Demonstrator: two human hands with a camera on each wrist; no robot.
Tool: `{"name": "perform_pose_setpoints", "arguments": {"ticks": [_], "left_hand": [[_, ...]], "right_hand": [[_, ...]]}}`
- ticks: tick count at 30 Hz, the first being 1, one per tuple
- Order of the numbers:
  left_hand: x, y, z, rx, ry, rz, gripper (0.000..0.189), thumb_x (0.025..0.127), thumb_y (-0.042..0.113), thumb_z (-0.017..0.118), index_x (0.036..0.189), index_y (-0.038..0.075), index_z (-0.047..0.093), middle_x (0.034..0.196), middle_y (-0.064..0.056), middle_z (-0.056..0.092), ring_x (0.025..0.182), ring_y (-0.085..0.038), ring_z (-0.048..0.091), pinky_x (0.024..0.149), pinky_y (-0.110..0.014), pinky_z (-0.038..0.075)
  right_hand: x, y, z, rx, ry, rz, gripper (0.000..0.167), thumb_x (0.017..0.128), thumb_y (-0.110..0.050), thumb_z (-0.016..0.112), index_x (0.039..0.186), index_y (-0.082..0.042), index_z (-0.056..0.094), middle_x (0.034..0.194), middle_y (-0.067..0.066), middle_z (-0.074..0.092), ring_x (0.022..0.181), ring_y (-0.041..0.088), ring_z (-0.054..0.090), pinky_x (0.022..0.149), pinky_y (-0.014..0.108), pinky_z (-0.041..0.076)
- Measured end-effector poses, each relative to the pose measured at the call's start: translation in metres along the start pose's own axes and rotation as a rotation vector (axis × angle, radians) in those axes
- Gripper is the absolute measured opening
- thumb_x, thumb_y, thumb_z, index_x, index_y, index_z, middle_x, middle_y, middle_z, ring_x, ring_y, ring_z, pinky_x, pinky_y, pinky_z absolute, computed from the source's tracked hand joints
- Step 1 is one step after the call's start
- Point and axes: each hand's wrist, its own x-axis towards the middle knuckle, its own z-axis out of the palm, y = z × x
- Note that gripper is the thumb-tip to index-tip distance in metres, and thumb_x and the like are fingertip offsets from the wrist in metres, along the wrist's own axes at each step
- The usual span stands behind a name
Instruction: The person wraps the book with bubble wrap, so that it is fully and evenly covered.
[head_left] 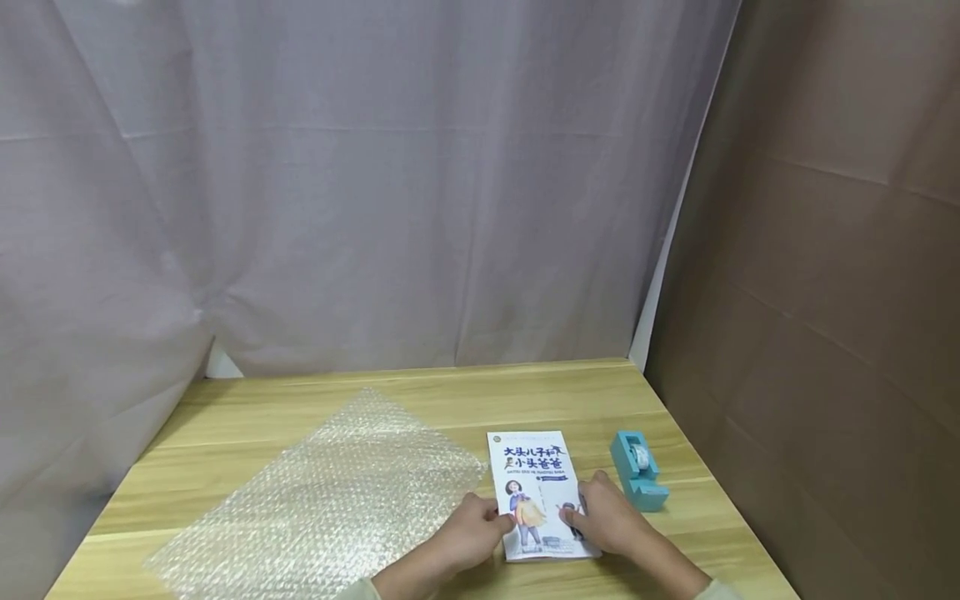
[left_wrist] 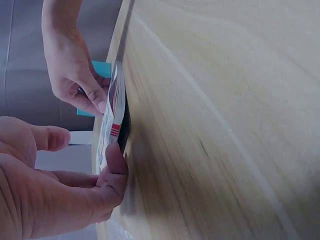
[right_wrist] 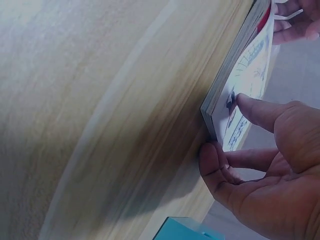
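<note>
A white paperback book [head_left: 536, 500] with blue Chinese lettering and drawn figures on its cover is held between both hands, cover up, low over the table. My left hand [head_left: 472, 533] grips its left edge, thumb over the cover. In the left wrist view the fingertips [left_wrist: 116, 167] curl at the book's spine side. On the opposite edge, my right hand [head_left: 611, 515] pinches the book, with the thumb on the cover and the fingers [right_wrist: 212, 165] at the lower side. In the right wrist view, page edges show along the book's near end.
A large sheet of bubble wrap [head_left: 322, 500] lies flat on the wooden table [head_left: 585, 392], left of the book. To the right stands a teal tape dispenser [head_left: 639, 471] with a roll of clear tape. Grey curtains [head_left: 360, 208] hang behind the table, and a brown one [head_left: 840, 275] on the right.
</note>
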Motion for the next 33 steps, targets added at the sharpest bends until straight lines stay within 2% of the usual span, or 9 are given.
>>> {"name": "perform_pose_setpoints", "arguments": {"ticks": [3, 5, 6, 10, 13, 16, 19, 27, 33], "left_hand": [[-0.002, 0.001, 0.001, 0.035, 0.034, 0.003, 0.027, 0.102, 0.022, 0.069, 0.113, -0.001, 0.079, 0.100, -0.012, 0.053, 0.078, -0.022, 0.050, 0.061, -0.030, 0.038], [-0.003, 0.003, 0.001, 0.009, 0.040, 0.004, 0.024, 0.101, 0.020, 0.070, 0.109, -0.002, 0.077, 0.102, -0.012, 0.053, 0.081, -0.022, 0.052, 0.064, -0.029, 0.040], [-0.004, 0.004, 0.001, -0.022, 0.035, 0.003, 0.024, 0.101, 0.018, 0.070, 0.110, -0.004, 0.076, 0.103, -0.012, 0.052, 0.080, -0.021, 0.054, 0.063, -0.027, 0.043], [-0.007, 0.009, 0.003, -0.160, 0.019, 0.014, 0.026, 0.100, 0.009, 0.070, 0.117, -0.010, 0.072, 0.098, -0.017, 0.065, 0.067, -0.013, 0.061, 0.055, -0.018, 0.047], [-0.008, 0.011, 0.005, -0.194, 0.034, 0.032, 0.044, 0.100, 0.006, 0.071, 0.136, -0.017, 0.062, 0.096, -0.014, 0.073, 0.071, -0.014, 0.067, 0.059, -0.021, 0.053], [-0.008, 0.012, 0.006, -0.194, 0.060, 0.035, 0.068, 0.098, 0.004, 0.073, 0.157, -0.012, 0.044, 0.103, -0.010, 0.070, 0.078, -0.017, 0.069, 0.065, -0.026, 0.058], [-0.006, 0.012, 0.008, -0.190, 0.078, 0.041, 0.084, 0.095, 0.001, 0.075, 0.167, -0.004, 0.032, 0.105, -0.010, 0.069, 0.078, -0.018, 0.069, 0.066, -0.028, 0.059], [-0.003, 0.012, 0.009, -0.231, 0.073, 0.048, 0.089, 0.090, -0.012, 0.072, 0.168, -0.010, 0.028, 0.112, -0.016, 0.065, 0.084, -0.017, 0.068, 0.070, -0.033, 0.067], [-0.001, 0.014, 0.009, -0.300, 0.064, 0.037, 0.090, 0.090, -0.014, 0.068, 0.169, -0.011, 0.026, 0.110, -0.018, 0.060, 0.079, -0.019, 0.068, 0.072, -0.040, 0.070]], "right_hand": [[0.000, -0.002, 0.002, -0.008, -0.002, 0.003, 0.046, 0.097, -0.032, 0.085, 0.113, 0.011, 0.075, 0.099, 0.014, 0.059, 0.084, 0.022, 0.056, 0.080, 0.047, 0.060], [0.000, -0.002, 0.002, -0.011, -0.003, 0.004, 0.046, 0.097, -0.031, 0.085, 0.113, 0.011, 0.075, 0.100, 0.014, 0.059, 0.084, 0.022, 0.056, 0.081, 0.048, 0.060], [0.000, -0.003, 0.001, -0.010, -0.002, 0.003, 0.046, 0.097, -0.031, 0.086, 0.113, 0.011, 0.075, 0.100, 0.014, 0.059, 0.084, 0.022, 0.056, 0.081, 0.048, 0.060], [-0.001, -0.003, 0.000, -0.004, 0.002, -0.004, 0.046, 0.096, -0.030, 0.086, 0.113, 0.011, 0.075, 0.100, 0.014, 0.059, 0.084, 0.022, 0.057, 0.082, 0.049, 0.061], [-0.001, -0.003, -0.001, 0.009, 0.001, -0.001, 0.046, 0.097, -0.031, 0.086, 0.113, 0.010, 0.075, 0.099, 0.014, 0.059, 0.084, 0.022, 0.056, 0.079, 0.045, 0.059], [-0.001, -0.002, -0.001, 0.039, -0.004, 0.010, 0.043, 0.098, -0.033, 0.085, 0.109, 0.007, 0.075, 0.098, 0.012, 0.057, 0.083, 0.022, 0.054, 0.073, 0.040, 0.054], [-0.003, -0.002, -0.002, 0.066, -0.008, 0.023, 0.040, 0.099, -0.035, 0.084, 0.108, 0.004, 0.075, 0.097, 0.010, 0.055, 0.082, 0.022, 0.052, 0.069, 0.036, 0.047], [-0.002, -0.003, -0.004, 0.112, 0.004, 0.038, 0.034, 0.101, -0.031, 0.081, 0.114, 0.000, 0.079, 0.092, 0.007, 0.055, 0.080, 0.020, 0.050, 0.066, 0.032, 0.041], [-0.004, 0.000, -0.005, 0.145, 0.037, 0.030, 0.020, 0.101, -0.025, 0.080, 0.096, -0.007, 0.075, 0.083, 0.004, 0.054, 0.077, 0.019, 0.048, 0.062, 0.030, 0.035]]}}
